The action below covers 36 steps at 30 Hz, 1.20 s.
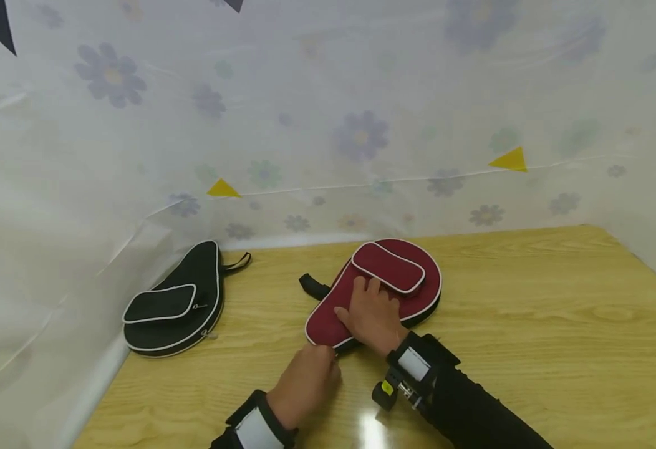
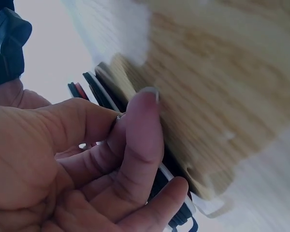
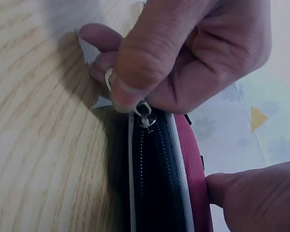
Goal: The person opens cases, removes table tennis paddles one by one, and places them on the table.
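A dark red table tennis bat case [image 1: 322,321] with white piping lies flat on the table, its front pocket facing up. At its narrow end, my left hand [image 1: 305,380] pinches the metal zipper pull [image 3: 145,113] between thumb [image 3: 130,92] and curled forefinger. Below the slider in the right wrist view, two rows of zipper teeth [image 3: 141,159] run apart along the black side band. My right hand [image 1: 374,317] rests on the case's upper face, fingers spread near the pocket [image 1: 388,267]. Its thumb [image 3: 222,186] touches the red cloth. The case's inside is hidden.
A black bat case [image 1: 201,271] with white piping and a wrist loop lies at the left of the wooden table [image 1: 530,324]. A black strap [image 1: 313,287] sticks out from the red case. Flower-printed sheeting [image 1: 361,137] hangs behind and along the sides.
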Motion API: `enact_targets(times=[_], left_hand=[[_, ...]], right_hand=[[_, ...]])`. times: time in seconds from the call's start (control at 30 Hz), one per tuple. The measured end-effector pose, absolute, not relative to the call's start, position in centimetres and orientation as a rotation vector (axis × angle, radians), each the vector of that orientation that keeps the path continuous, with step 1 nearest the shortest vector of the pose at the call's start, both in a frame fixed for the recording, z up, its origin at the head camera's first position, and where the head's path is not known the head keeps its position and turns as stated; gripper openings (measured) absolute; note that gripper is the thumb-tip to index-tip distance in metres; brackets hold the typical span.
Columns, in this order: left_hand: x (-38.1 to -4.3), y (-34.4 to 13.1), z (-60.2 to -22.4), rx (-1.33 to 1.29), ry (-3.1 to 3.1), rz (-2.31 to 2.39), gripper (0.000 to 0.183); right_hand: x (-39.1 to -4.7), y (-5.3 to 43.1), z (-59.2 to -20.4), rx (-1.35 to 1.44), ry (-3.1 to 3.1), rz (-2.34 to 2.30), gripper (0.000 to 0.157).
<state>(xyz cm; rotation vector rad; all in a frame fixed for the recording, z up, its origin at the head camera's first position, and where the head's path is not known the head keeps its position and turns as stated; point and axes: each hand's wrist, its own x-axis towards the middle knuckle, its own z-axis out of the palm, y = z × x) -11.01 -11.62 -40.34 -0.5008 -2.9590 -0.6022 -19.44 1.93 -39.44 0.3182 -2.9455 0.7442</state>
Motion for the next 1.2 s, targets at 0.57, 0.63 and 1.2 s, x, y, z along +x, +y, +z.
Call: enact_targets(times=[0.57, 0.63, 1.2], left_hand=[[-11.0, -12.4, -40.6, -0.538, -2.942, -0.572, 0.028], [-10.9, -12.5, -40.6, -0.548, -2.946, -0.579, 0.029], [-10.7, -12.8, -40.4, -0.556, -2.968, -0.657, 0.031]], right_hand=[[-19.4, 2.5, -39.1, 0.412, -2.983, 0.649, 0.057], [-19.5, 2.8, -39.0, 0.441, -2.995, 0.651, 0.057], [-20.1, 4.2, -38.2, 0.590, -3.091, 0.684, 0.058]])
